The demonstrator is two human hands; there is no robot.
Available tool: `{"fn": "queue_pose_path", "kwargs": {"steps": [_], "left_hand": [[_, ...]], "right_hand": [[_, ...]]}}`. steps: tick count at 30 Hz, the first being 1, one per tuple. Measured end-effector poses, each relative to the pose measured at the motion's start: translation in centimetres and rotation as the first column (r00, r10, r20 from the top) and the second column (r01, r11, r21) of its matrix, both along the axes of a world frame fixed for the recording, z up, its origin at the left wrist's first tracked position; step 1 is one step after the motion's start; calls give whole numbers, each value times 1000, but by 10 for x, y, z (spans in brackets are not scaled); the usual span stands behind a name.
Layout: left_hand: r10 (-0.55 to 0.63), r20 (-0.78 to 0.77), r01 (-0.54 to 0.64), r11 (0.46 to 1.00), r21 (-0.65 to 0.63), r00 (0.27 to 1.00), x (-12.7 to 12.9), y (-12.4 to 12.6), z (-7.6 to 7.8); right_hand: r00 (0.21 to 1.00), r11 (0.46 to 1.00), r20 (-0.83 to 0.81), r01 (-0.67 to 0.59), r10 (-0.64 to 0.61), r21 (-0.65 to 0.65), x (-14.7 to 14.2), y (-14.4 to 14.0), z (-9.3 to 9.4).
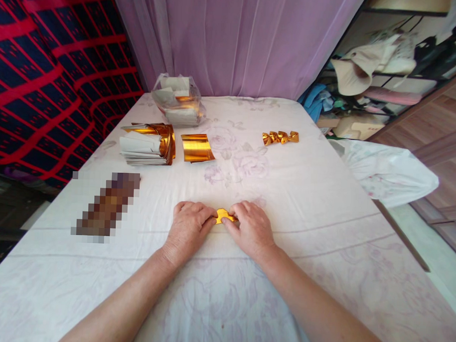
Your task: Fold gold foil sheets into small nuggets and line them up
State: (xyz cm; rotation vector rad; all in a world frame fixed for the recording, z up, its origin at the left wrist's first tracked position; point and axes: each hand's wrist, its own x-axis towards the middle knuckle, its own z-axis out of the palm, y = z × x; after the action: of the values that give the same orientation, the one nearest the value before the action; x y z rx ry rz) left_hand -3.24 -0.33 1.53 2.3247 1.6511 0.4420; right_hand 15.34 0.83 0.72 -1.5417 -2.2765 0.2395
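Observation:
Between my two hands, low over the floral tablecloth, is a small folded piece of gold foil paper (222, 215). My left hand (190, 223) pinches its left end, with the thumb and fingers closed. The right end is pinched by my right hand (253, 227), its thumb lying along the near edge. Beyond my hands lie a few flat gold foil sheets (197, 148), slightly curved. Left of them is a thick stack of gold foil paper (148, 144), white backs showing. Folded gold foil pieces (280, 138) sit in a row at the far right.
A clear plastic bag (178, 100) of more paper stands at the back left. A pixelated dark item (106, 206) lies on the left of the tablecloth (305, 193). Purple curtain (240, 41) hangs behind the table. Shelves (384, 71) and a white bag (392, 172) are at the right.

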Motion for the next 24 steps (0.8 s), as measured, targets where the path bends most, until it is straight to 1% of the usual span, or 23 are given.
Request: {"fn": "queue_pose_path", "kwargs": {"steps": [3,6,14,17,21,24], "left_hand": [[-5,-15,5,1000,23,1000,0,-1,0],[-9,-34,11,999,45,999,0,-2,0],[-19,-22,21,997,71,1000,-3,-2,-4],[-35,-14,36,997,65,999,-6,-1,-4],[-51,-16,52,997,58,999,-8,-1,-5],[-53,-5,53,997,61,999,-9,0,-6]], "right_hand": [[1000,1000,11,10,-10,-4,-2,0,1],[1000,999,-20,-19,18,-30,1,1,1],[967,980,-227,-148,116,-130,17,11,-4],[950,969,-278,-190,140,-161,22,13,-3],[940,956,-293,-232,174,-177,26,15,-4],[943,957,-265,-245,198,-154,25,13,-4]]}}
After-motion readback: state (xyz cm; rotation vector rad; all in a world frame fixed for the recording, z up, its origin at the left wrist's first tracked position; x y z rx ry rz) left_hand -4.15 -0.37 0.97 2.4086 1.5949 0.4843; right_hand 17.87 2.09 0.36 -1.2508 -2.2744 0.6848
